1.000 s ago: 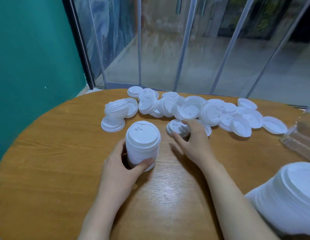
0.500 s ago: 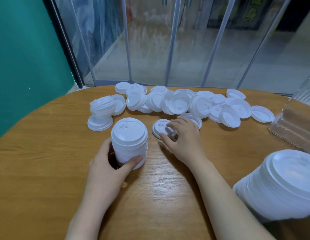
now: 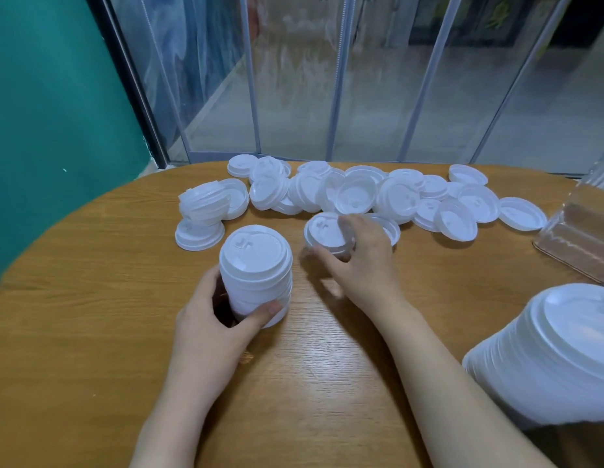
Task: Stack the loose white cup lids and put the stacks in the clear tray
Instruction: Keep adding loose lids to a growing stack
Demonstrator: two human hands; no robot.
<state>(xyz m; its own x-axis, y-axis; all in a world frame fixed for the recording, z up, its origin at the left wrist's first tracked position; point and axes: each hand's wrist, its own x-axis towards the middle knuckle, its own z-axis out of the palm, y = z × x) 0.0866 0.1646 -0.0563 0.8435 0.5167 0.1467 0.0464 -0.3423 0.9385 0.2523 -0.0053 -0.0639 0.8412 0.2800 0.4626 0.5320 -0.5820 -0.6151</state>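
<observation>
A stack of white cup lids [image 3: 255, 270] stands upright on the wooden table [image 3: 91, 298]. My left hand [image 3: 213, 319] grips it from the near side, thumb against its base. Just right of it, my right hand [image 3: 361, 261] pinches a single white lid [image 3: 324, 229], lifted and tilted off the table. Several loose lids [image 3: 358, 194] lie scattered across the far side of the table. A short leaning stack [image 3: 202, 201] rests at the far left of them. The clear tray [image 3: 577, 238] sits at the right edge, partly cut off.
A tall stack of lids [image 3: 557, 352] lies close to the camera at the lower right. A teal wall [image 3: 40, 130] stands left of the table, and glass panels [image 3: 327, 79] behind it.
My right hand has closed on the single lid and drawn it up off the table. My left hand still holds the stack. The camera has tilted slightly.
</observation>
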